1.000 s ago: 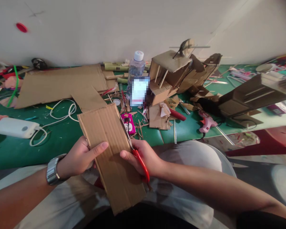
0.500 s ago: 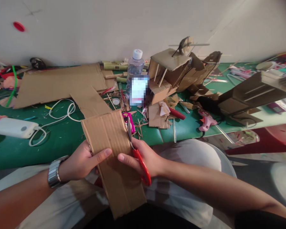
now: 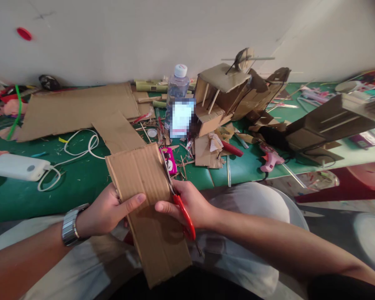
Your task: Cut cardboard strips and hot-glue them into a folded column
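My left hand [image 3: 108, 210] grips a long strip of corrugated cardboard [image 3: 143, 196] from its left edge, thumb pressed on top. It wears a metal watch at the wrist. My right hand [image 3: 192, 204] holds red-handled scissors [image 3: 179, 206], fingers closed in the handles. The blades run along the cardboard strip's right edge and look nearly closed. The strip hangs over my lap, tilted away from me.
A green mat [image 3: 81, 175] carries a large flat cardboard sheet [image 3: 81, 110], a white power bank [image 3: 17, 166] with cable, a water bottle [image 3: 176, 98], cardboard models [image 3: 231, 93], a pink glue gun [image 3: 270, 160] and scraps. A red stool [image 3: 346, 187] stands at right.
The scissor blades, spread apart half a second ago, have come together along the strip's right edge. The cardboard strip sits slightly lower than a second ago.
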The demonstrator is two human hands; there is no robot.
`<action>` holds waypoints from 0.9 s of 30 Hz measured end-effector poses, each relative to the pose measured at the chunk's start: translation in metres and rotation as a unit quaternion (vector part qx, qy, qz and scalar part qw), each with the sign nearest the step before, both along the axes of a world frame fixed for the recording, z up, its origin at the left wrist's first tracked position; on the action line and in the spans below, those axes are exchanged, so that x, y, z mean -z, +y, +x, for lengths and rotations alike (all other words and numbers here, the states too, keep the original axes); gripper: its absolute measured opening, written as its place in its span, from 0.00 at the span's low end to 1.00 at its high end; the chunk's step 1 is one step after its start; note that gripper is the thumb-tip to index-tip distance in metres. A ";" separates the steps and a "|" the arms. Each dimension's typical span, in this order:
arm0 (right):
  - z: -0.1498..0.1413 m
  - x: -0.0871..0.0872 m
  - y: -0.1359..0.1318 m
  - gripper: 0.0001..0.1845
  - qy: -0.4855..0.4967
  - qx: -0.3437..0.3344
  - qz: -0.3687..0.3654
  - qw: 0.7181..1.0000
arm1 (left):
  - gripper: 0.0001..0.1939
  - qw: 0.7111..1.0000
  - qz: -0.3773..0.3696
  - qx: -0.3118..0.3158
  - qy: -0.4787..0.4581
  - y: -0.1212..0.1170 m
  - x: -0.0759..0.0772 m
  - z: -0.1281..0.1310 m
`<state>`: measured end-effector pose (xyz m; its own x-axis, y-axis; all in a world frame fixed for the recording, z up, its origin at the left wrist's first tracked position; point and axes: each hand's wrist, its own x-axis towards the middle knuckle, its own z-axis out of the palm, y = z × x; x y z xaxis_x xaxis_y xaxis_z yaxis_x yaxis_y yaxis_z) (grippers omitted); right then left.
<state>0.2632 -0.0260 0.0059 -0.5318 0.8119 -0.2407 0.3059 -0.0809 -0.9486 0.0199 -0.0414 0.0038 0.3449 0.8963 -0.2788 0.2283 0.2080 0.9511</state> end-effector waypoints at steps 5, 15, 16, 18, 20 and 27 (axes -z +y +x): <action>-0.001 0.000 0.000 0.40 -0.021 0.015 0.006 1.000 | 0.18 0.999 -0.035 0.005 -0.027 0.000 0.003 0.000; -0.002 0.002 0.000 0.39 -0.008 0.022 0.003 1.000 | 0.20 0.999 -0.022 -0.001 -0.026 -0.001 -0.001 0.001; -0.002 0.001 -0.001 0.38 -0.011 0.022 0.004 1.000 | 0.20 1.000 -0.014 0.001 -0.024 0.000 -0.001 0.001; -0.001 0.000 -0.002 0.37 -0.018 0.022 0.005 1.000 | 0.20 1.000 0.002 0.003 -0.019 0.001 -0.001 0.002; -0.001 -0.001 -0.002 0.35 -0.021 0.015 0.005 1.000 | 0.20 1.000 0.016 0.003 -0.019 0.001 -0.001 0.001; 0.001 -0.001 0.001 0.27 0.015 0.007 0.004 1.000 | 0.20 0.995 0.070 0.072 -0.007 0.001 0.003 0.004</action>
<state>0.2641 -0.0255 0.0067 -0.5272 0.8212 -0.2182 0.2767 -0.0769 -0.9579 0.0240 -0.0408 0.0008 0.4755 0.8669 -0.1495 0.2319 0.0404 0.9719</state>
